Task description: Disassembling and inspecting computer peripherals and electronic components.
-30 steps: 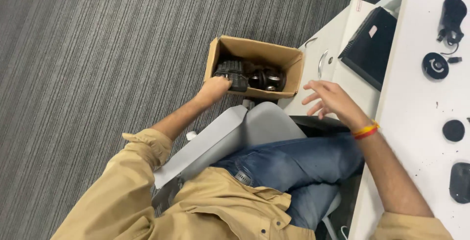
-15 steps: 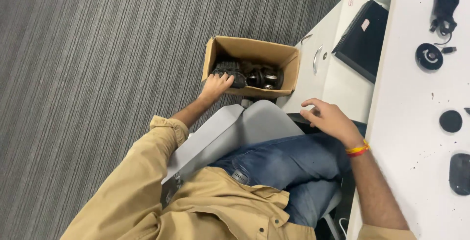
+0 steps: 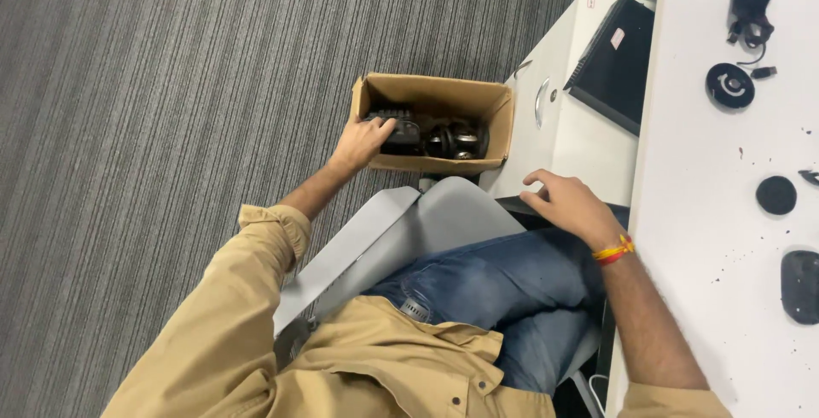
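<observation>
Cardboard box (image 3: 495, 119) on the carpet: the left hand (image 3: 363, 141) has stayed inside it, fingers closed on a black ridged device (image 3: 399, 128) (exact kind unclear). Just beyond the grip lie dark round parts (image 3: 456, 138). The right hand (image 3: 567, 205) has dropped to the knee, loosely open, holding nothing.
</observation>
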